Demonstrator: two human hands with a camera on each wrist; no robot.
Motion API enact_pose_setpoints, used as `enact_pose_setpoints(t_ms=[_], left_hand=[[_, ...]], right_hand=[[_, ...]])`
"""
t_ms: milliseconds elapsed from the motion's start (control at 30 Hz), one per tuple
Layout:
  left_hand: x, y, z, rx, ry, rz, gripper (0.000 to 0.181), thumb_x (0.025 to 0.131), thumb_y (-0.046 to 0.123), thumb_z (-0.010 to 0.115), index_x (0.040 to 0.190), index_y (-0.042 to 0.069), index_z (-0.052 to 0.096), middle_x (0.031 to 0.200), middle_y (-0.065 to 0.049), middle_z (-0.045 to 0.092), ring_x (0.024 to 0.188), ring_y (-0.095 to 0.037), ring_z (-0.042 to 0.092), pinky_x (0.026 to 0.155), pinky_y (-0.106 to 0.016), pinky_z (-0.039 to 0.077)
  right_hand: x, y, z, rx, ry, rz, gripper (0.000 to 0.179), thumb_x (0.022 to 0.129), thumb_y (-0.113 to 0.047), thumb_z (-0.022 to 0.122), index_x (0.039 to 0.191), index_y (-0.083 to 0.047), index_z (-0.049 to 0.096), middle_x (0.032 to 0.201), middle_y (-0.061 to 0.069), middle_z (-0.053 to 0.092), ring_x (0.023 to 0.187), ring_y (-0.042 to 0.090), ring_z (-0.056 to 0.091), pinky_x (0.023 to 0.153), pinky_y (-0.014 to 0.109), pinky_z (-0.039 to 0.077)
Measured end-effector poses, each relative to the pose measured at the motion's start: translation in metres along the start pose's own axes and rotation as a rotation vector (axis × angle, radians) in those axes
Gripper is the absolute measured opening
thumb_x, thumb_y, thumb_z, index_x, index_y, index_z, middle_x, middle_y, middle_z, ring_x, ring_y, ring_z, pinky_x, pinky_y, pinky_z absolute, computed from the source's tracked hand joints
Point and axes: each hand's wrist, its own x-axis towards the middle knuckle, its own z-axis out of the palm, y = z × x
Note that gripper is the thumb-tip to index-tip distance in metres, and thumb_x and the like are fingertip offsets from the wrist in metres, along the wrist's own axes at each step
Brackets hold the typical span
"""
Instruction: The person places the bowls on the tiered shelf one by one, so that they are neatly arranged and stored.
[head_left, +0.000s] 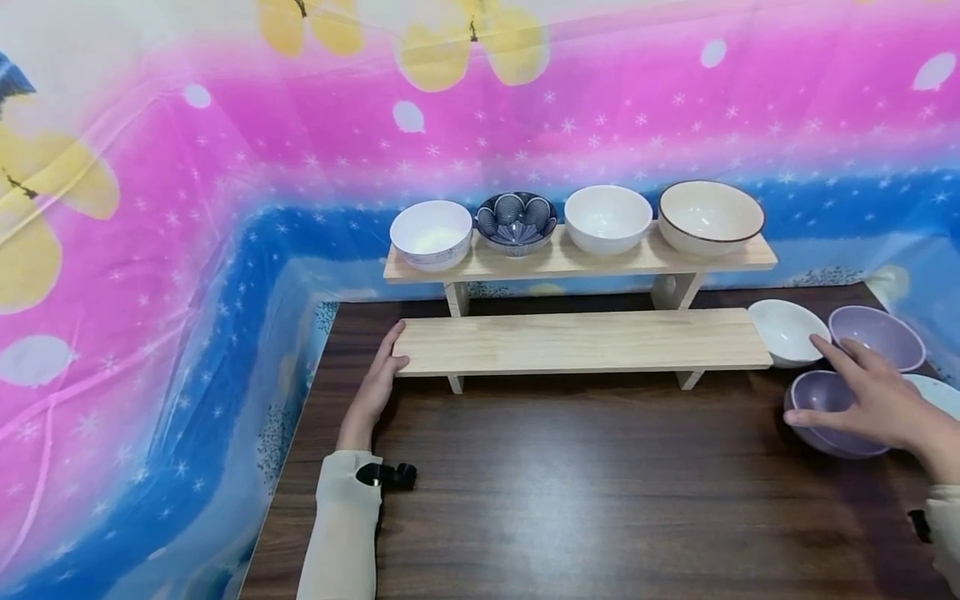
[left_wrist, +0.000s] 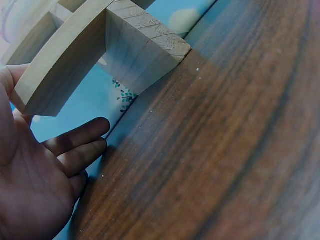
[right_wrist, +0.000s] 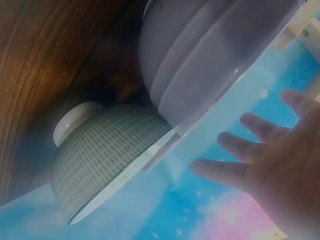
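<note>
A two-tier wooden shelf (head_left: 577,342) stands on the dark table. My left hand (head_left: 382,375) grips the left end of its lower board, thumb over the top; in the left wrist view the other fingers (left_wrist: 82,132) stretch out below the board. On the right, my right hand (head_left: 873,396) is spread above a near purple bowl (head_left: 821,392), holding nothing. Its fingers point toward a white bowl (head_left: 787,329) and a second purple bowl (head_left: 877,337). A green-checked bowl (right_wrist: 110,145) sits beside a purple bowl (right_wrist: 210,55) in the right wrist view.
Along the upper board stand a white bowl with a patterned outside (head_left: 431,233), a dark blue patterned bowl (head_left: 517,223), a plain white bowl (head_left: 607,218) and a brown-rimmed cream bowl (head_left: 711,218). A colourful cloth (head_left: 525,142) hangs behind the brown table (head_left: 562,483).
</note>
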Motion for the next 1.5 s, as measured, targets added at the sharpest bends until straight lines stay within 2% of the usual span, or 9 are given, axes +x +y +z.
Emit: enact_pose_setpoints(t_ms=[100,333,700,833,1033,1133,1267,1500], left_hand=[[-0.001,0.0,-0.001,0.003,0.002,0.002,0.067,0.108,0.019,0.038,0.171,0.016,0.017,0.177,-0.007,0.006,0.162,-0.033,-0.002,0.124,-0.064,0.004],[-0.014,0.037,0.003,-0.018,-0.024,-0.04,0.067,0.107,0.012,0.038,0.17,0.008,0.016,0.177,-0.013,0.004,0.162,-0.036,-0.002,0.125,-0.063,0.004],[-0.014,0.039,0.005,-0.018,-0.022,-0.05,0.068,0.107,0.012,0.038,0.171,0.009,0.015,0.177,-0.014,0.003,0.162,-0.037,-0.001,0.124,-0.064,0.005],[-0.012,0.036,0.004,-0.013,-0.02,-0.056,0.068,0.107,0.013,0.038,0.171,0.01,0.016,0.177,-0.013,0.004,0.162,-0.036,0.0,0.125,-0.062,0.005],[-0.002,0.009,0.001,-0.012,-0.012,-0.038,0.067,0.108,0.014,0.037,0.171,0.013,0.015,0.177,-0.01,0.003,0.162,-0.034,-0.002,0.125,-0.063,0.005],[0.001,0.002,0.001,-0.007,-0.006,-0.025,0.067,0.108,0.017,0.037,0.171,0.017,0.016,0.177,-0.007,0.004,0.162,-0.032,-0.001,0.125,-0.063,0.005],[0.002,0.0,0.0,0.0,0.002,-0.013,0.067,0.107,0.019,0.037,0.171,0.018,0.017,0.177,-0.007,0.006,0.162,-0.032,0.001,0.124,-0.063,0.005],[0.0,0.001,0.0,-0.006,0.003,-0.002,0.068,0.106,0.019,0.038,0.171,0.016,0.017,0.177,-0.008,0.006,0.162,-0.033,0.001,0.124,-0.063,0.005]], right_hand=[[0.001,-0.001,0.001,0.001,-0.004,-0.013,0.136,0.071,-0.056,0.092,0.17,-0.007,0.013,0.154,0.048,0.023,0.133,0.073,0.028,0.094,0.086,0.029],[-0.002,-0.001,0.007,0.016,0.0,-0.035,0.134,0.07,-0.053,0.094,0.17,-0.009,0.016,0.153,0.047,0.025,0.131,0.071,0.031,0.091,0.084,0.031],[-0.008,-0.002,0.016,0.035,-0.101,0.004,0.139,0.07,-0.059,0.093,0.17,-0.009,0.01,0.154,0.049,0.017,0.127,0.074,0.032,0.093,0.085,0.033],[-0.008,-0.002,0.018,0.027,-0.109,0.006,0.139,0.069,-0.06,0.093,0.17,-0.011,0.011,0.154,0.05,0.017,0.131,0.075,0.027,0.093,0.087,0.03],[-0.008,0.001,0.02,-0.023,-0.159,0.065,0.138,0.07,-0.069,0.088,0.171,-0.015,0.01,0.155,0.049,0.014,0.132,0.078,0.018,0.089,0.093,0.024],[-0.01,0.001,0.022,-0.042,-0.164,0.071,0.138,0.07,-0.071,0.087,0.171,-0.016,0.01,0.155,0.049,0.015,0.132,0.078,0.018,0.087,0.093,0.024],[-0.01,-0.001,0.023,-0.037,-0.148,0.055,0.136,0.07,-0.069,0.087,0.171,-0.019,0.012,0.155,0.049,0.016,0.133,0.077,0.018,0.086,0.09,0.027],[-0.014,-0.007,0.027,-0.035,-0.1,0.036,0.135,0.068,-0.069,0.089,0.171,-0.024,0.015,0.156,0.046,0.02,0.134,0.075,0.019,0.094,0.085,0.019]])
